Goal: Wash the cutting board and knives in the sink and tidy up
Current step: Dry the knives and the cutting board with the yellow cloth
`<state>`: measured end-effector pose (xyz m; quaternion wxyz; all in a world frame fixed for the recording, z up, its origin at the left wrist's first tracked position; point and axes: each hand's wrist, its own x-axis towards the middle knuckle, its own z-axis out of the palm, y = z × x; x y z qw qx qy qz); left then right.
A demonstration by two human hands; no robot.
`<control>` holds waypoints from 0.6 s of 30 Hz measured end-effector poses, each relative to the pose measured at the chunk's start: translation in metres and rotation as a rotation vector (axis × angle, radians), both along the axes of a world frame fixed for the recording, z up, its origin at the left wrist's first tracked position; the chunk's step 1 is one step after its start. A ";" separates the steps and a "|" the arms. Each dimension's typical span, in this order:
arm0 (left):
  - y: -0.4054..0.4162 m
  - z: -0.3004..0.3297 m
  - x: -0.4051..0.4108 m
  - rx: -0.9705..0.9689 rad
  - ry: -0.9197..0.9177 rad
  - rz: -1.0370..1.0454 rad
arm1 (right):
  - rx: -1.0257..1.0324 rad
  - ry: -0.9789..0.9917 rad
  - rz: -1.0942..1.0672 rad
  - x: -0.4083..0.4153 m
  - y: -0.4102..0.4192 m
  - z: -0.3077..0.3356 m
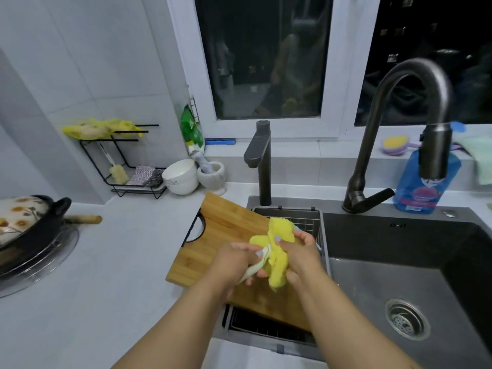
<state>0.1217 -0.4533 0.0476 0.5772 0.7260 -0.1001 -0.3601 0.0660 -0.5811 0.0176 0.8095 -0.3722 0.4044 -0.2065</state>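
A wooden cutting board [226, 235] with a black handle lies flat, half on the counter and half over the drain rack at the sink's left end. Above it my left hand [234, 265] grips a pale knife handle [255, 265]; the blade is hidden inside a yellow cloth [278, 251]. My right hand [300, 251] is closed around that cloth, which wraps the blade. The dark sink [399, 262] lies to the right, its basin dry-looking with a metal strainer [406, 319].
A tall dark faucet [415, 107] and a smaller tap [259, 161] stand behind the sink, next to a blue soap bottle [423, 187]. A white bowl [179, 177], mortar [213, 174] and wire rack [125, 161] sit at the back. A black pot [29, 225] is at the left.
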 end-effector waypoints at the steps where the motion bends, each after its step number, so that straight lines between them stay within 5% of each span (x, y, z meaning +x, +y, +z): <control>1: 0.005 0.001 0.001 0.003 -0.004 0.008 | 0.002 0.018 -0.001 0.003 0.003 0.001; 11: 0.069 0.016 0.013 0.047 -0.003 0.068 | -0.010 0.102 -0.070 0.028 0.026 -0.001; 18: 0.123 0.037 0.032 -0.090 0.037 0.265 | -0.143 0.151 -0.137 0.036 0.032 0.009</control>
